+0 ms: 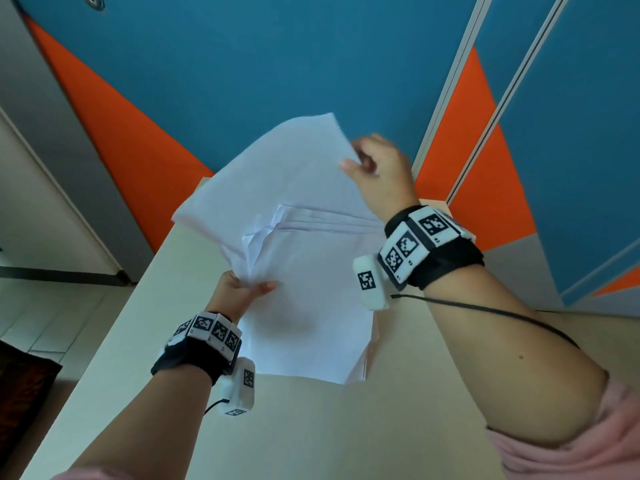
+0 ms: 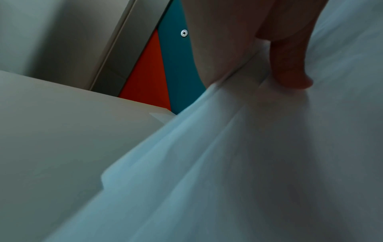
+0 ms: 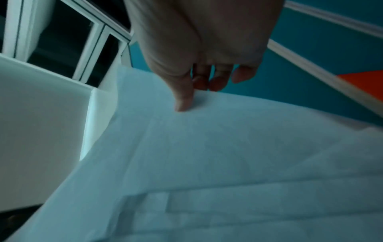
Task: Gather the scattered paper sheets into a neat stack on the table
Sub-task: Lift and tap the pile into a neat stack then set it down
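Observation:
Several white paper sheets (image 1: 298, 244) overlap in a loose pile on the pale table (image 1: 311, 427). The top sheet (image 1: 277, 174) is lifted off the pile and tilts up toward the wall. My left hand (image 1: 242, 289) pinches the crumpled near-left edges of several sheets, thumb on top; in the left wrist view the thumb (image 2: 290, 65) presses on the paper (image 2: 248, 163). My right hand (image 1: 377, 164) pinches the far right corner of the lifted sheet. In the right wrist view its thumb (image 3: 184, 99) lies on the sheet (image 3: 207, 147) with fingers curled behind.
A blue and orange panelled wall (image 1: 277, 64) rises just behind the table's far edge. The table's left edge (image 1: 114, 323) drops to a tiled floor (image 1: 52, 317). Bare tabletop lies in front of the pile, toward me.

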The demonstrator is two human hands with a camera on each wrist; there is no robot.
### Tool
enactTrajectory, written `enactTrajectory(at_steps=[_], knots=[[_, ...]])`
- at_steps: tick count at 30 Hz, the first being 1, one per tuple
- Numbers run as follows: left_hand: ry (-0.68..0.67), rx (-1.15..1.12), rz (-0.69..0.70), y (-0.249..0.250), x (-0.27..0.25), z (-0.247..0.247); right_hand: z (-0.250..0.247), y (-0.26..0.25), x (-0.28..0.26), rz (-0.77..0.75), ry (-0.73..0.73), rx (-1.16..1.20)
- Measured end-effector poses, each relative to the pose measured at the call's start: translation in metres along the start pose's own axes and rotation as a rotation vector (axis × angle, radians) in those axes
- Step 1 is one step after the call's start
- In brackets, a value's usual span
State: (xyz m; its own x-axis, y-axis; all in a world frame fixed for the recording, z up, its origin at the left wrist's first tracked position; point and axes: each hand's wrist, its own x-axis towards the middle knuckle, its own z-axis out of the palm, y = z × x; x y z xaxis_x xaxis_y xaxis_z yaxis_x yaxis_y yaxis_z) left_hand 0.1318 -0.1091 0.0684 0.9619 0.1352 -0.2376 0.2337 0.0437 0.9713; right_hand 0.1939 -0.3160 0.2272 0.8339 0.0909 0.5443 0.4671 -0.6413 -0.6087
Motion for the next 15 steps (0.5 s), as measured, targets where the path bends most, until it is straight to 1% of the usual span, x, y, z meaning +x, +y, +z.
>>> enactTrajectory(at_steps=[2,4,7,9,11,14,15], knots=[[-0.001,-0.014,-0.004,-0.001,0.000,-0.001,-0.009,0.015,-0.004,0.170,0.082,0.116],[0.009,-0.054,-0.013,-0.003,0.000,-0.003,-0.019,0.035,-0.013,0.337,0.103,0.217],[0.041,-0.134,-0.027,-0.006,0.001,-0.005,-0.033,0.067,-0.033,0.526,0.127,0.345],[0.049,-0.168,-0.020,-0.013,0.004,-0.007,-0.037,0.083,-0.048,0.618,0.093,0.473],[0.028,-0.177,-0.033,-0.014,0.005,-0.008,-0.032,0.101,-0.064,0.676,0.023,0.627],[-0.038,-0.150,-0.012,-0.015,0.009,-0.009,-0.012,0.119,-0.087,0.735,-0.131,0.588],[-0.072,-0.153,-0.005,-0.014,0.010,-0.009,-0.005,0.121,-0.091,0.764,-0.144,0.611]])
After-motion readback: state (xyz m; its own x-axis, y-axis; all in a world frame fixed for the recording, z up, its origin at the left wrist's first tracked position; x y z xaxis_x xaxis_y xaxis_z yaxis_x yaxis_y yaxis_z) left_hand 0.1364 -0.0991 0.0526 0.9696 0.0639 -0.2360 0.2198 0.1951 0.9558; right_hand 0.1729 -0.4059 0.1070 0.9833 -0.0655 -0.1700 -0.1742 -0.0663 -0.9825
